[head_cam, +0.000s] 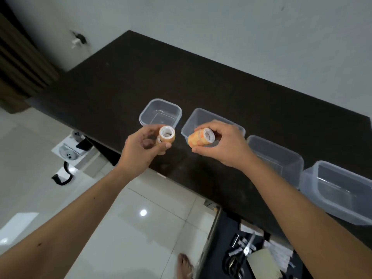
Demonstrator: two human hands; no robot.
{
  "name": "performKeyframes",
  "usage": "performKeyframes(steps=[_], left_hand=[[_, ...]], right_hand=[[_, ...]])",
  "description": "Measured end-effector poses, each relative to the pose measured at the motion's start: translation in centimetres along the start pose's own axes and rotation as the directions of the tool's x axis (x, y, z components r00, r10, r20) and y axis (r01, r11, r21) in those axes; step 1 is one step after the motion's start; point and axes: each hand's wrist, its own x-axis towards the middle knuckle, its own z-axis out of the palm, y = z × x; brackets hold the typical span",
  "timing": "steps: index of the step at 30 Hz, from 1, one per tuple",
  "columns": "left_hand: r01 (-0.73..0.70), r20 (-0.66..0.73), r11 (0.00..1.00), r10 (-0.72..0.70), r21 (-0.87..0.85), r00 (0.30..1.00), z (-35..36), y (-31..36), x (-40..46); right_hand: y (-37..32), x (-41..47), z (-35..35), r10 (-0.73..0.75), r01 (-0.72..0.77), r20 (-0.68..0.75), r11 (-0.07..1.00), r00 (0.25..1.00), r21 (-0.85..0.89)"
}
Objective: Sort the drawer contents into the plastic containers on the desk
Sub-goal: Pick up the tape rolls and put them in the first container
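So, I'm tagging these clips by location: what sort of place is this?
Probably a room in a home or hotel: a long dark desk against a plain wall, glossy floor tiles, and an open drawer of stationery below it.

drawer [251, 256] contents blurred, edge-cropped

The far half of the dark brown wooden desk [161, 73] lies bare. Four clear plastic containers [275, 156] line its near edge, close together, blocking any low pass there.
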Motion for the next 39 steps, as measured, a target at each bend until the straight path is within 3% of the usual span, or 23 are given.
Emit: performKeyframes(steps=[4,9,13,19,31,39], left_hand=[[0.001,-0.05,0.988,0.007,0.152,0.999,-3.0,0.2,4.2],[0.004,-0.078,0.96,0.019,0.28,0.997,-4.7,0.6,8.0],[0.065,-0.07,0.934,-0.043,0.35,0.997,-5.4,0.3,9.7],[0.134,-0.037,0.951,-0.129,0.279,0.991,-6.1,-0.2,9.6],[0.071,-0.09,0.964,-0.049,0.256,0.995,-5.9,0.6,6.6],[0.03,-0.002,0.991,-0.03,0.132,1.0,-1.4,1.7,1.6]], right_hand=[[-1.6,6.5,1.4,-0.026,0.025,0.028,1.0,0.999,0.014],[-1.9,13.0,3.0,-0.052,0.058,0.074,0.994,0.996,-0.09],[-1.5,15.4,4.6,-0.031,0.054,0.157,0.988,0.987,-0.144],[-0.5,15.9,6.1,-0.042,0.075,0.198,0.984,0.979,-0.163],[-0.1,13.6,4.2,-0.135,0.143,0.06,0.975,0.989,-0.169],[-0.3,5.0,0.1,-0.126,0.118,-0.03,0.975,0.992,-0.187]])
